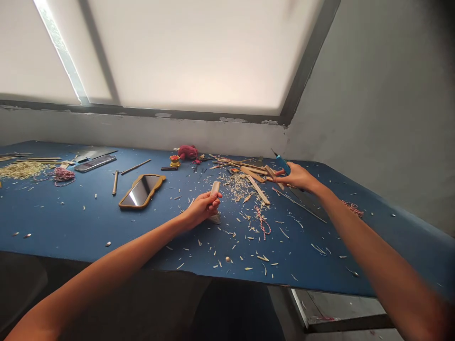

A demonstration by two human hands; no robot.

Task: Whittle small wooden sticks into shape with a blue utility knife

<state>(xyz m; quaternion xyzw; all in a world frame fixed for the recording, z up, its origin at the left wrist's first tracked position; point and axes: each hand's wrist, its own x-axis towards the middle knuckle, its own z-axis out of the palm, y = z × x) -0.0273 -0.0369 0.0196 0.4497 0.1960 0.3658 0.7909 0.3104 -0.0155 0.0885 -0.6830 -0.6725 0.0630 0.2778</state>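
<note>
Near the middle of the blue table, my left hand (202, 208) is closed around a small flat wooden piece (215, 187), whose pale end sticks up past the fingers. Farther right and back, my right hand (300, 177) grips a blue-handled knife (283, 165), its thin dark tip pointing up and left. A wooden piece (270, 172) is at the fingertips of that hand; whether they pinch it or only touch it I cannot tell. Between the hands lie a flat wooden strip (259, 190) and a heap of pale shavings (240, 185).
A yellow-framed mirror or phone-like slab (142, 192) lies left of centre. Red-and-white twisted cord (263, 222) lies among scattered shavings in front. Along the back are a dark red bundle (187, 152) and a small gold pot (175, 161). A wall borders the right side.
</note>
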